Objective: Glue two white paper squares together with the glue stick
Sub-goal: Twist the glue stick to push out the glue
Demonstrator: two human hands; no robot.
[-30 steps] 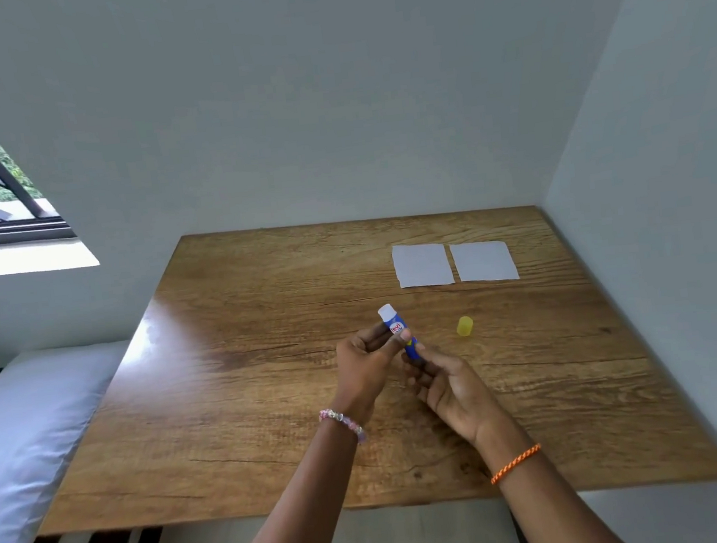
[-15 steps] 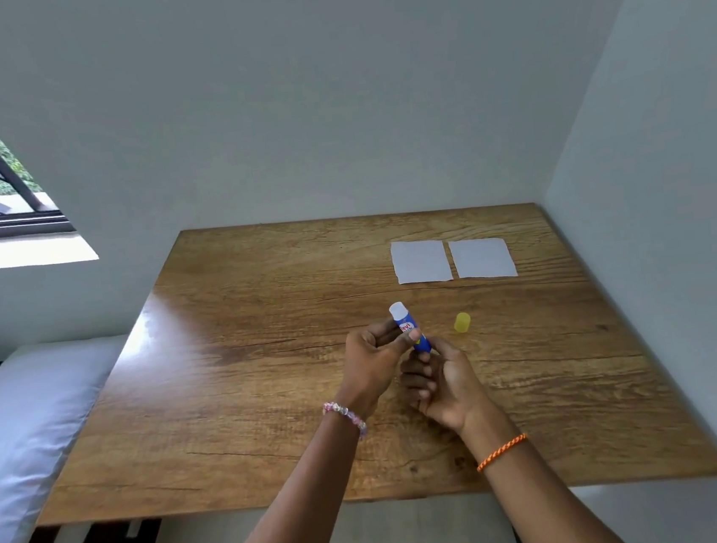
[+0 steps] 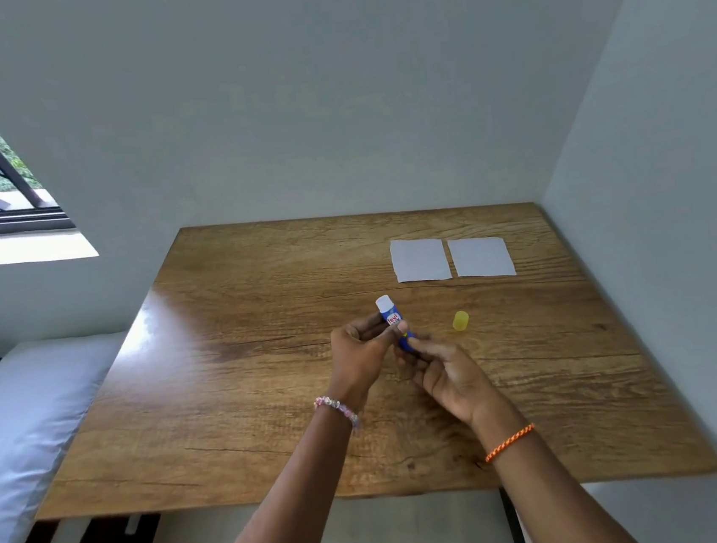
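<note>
Since the earlier frame the right hand [image 3: 451, 372] has uncurled somewhat, its fingertips now at the bottom end of the glue stick [image 3: 393, 320], while the left hand [image 3: 363, 355] goes on holding the blue tube with its white top raised. Both grips are clamped on the glue stick: the left pinches the barrel between thumb and fingers, the right pinches the base. Judging by that hold, the step in hand is winding the glue up out of the tube, with no gluing begun. Next the stick has to travel beyond the yellow cap [image 3: 460, 320] to the paper squares, and one hand should pin a square down so it does not slide. Counting: two paper squares, the left square [image 3: 420, 259] and the right square [image 3: 481, 257], lying just beside each other on the table [image 3: 234, 372], well beyond the cap; one glue stick, just left of the cap and above the table; one cap, lying off the tube.
</note>
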